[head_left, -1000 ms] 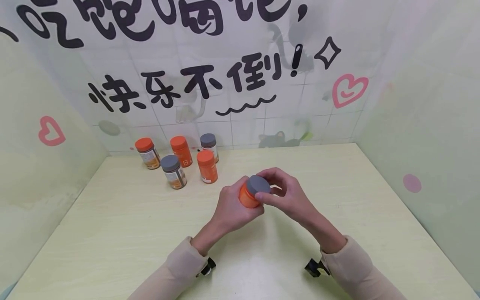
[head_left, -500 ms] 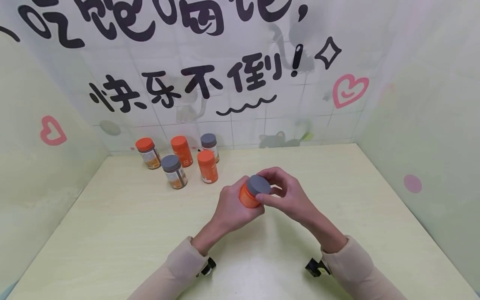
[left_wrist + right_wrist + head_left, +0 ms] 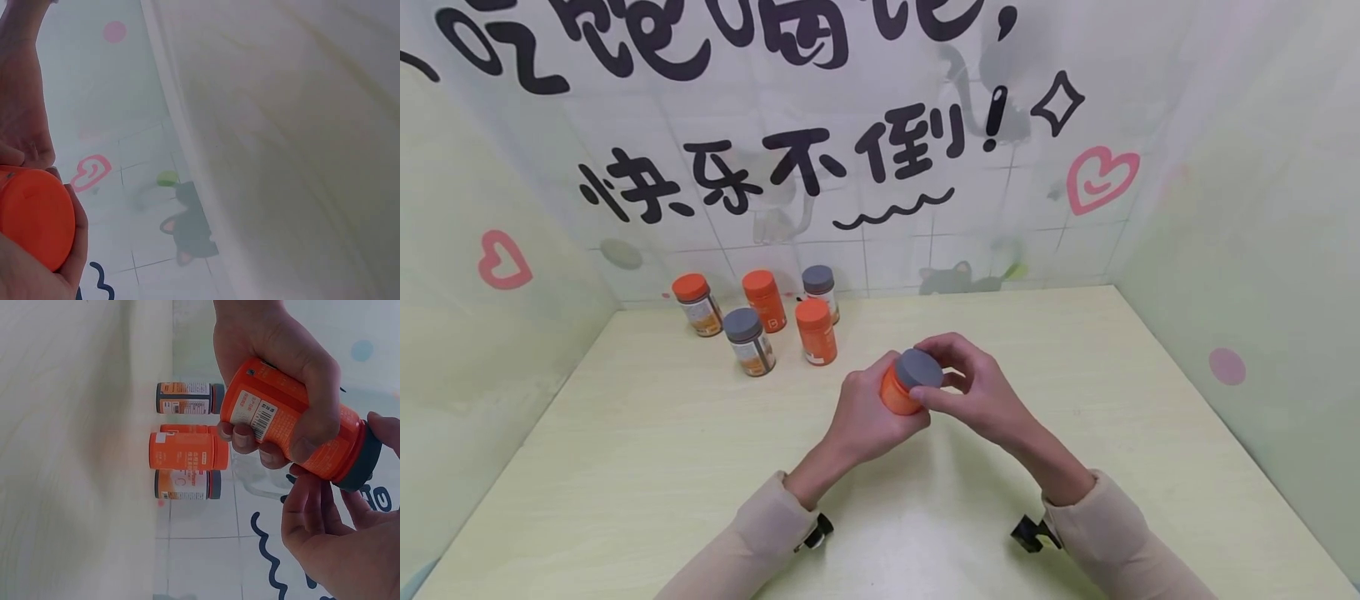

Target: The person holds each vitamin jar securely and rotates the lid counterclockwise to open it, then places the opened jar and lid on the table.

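My left hand (image 3: 868, 421) grips the body of an orange pill bottle (image 3: 897, 394), fingers wrapped around it, above the table. The bottle leans to the right, and its printed label (image 3: 253, 412) shows in the right wrist view. A dark grey cap (image 3: 919, 369) sits on its upper end. Thumb and fingertips of my right hand (image 3: 973, 390) pinch this cap from the side. From the left wrist camera, the bottle's round orange base (image 3: 39, 219) shows, with left fingers curled about it.
Several bottles stand upright at the table's back left: two orange ones (image 3: 764, 304) (image 3: 817, 337), a labelled one with an orange lid (image 3: 700, 310), and two with grey lids (image 3: 752, 350) (image 3: 822, 292). A printed curtain (image 3: 880, 242) hangs behind the pale table (image 3: 662, 467).
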Motion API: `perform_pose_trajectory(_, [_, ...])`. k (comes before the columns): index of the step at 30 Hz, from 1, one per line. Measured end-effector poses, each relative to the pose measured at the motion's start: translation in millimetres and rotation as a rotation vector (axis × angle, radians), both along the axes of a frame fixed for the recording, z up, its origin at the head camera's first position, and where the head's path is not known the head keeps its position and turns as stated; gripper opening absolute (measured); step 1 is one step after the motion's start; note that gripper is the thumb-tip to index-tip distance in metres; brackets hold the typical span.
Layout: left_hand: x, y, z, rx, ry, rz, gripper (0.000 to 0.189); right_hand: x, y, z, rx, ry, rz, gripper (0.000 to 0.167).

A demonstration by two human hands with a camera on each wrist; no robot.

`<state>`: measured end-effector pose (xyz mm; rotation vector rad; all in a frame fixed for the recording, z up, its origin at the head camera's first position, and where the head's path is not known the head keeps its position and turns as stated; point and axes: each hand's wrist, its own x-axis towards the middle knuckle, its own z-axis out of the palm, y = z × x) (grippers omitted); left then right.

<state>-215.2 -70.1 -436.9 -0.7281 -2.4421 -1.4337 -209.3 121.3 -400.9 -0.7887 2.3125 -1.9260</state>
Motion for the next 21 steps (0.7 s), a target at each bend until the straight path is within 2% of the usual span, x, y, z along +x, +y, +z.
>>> perform_pose_trajectory(5, [0.8,-0.5,0.4,-0.005,-0.001,0.009,0.036,0.6,1.7,0.5,0.016,0.040,0.033,0.051])
perform_pose_trajectory(8, [1.6,-1.4,0.5,-0.003,-0.004,0.015,0.036,1.5,0.8,0.6,0.022,0.030,0.028,0.053])
perform_pose_trajectory(15, [1.5,-1.1,-0.7,-0.001,-0.010,0.005,0.036,1.6,-0.2,1.1,0.025,0.005,0.010,0.045])
perform_pose_trajectory(21, [0.3,-0.5,-0.3,0.000,0.002,0.004,0.037,1.2,1.9,1.9,0.027,0.020,0.022,0.053])
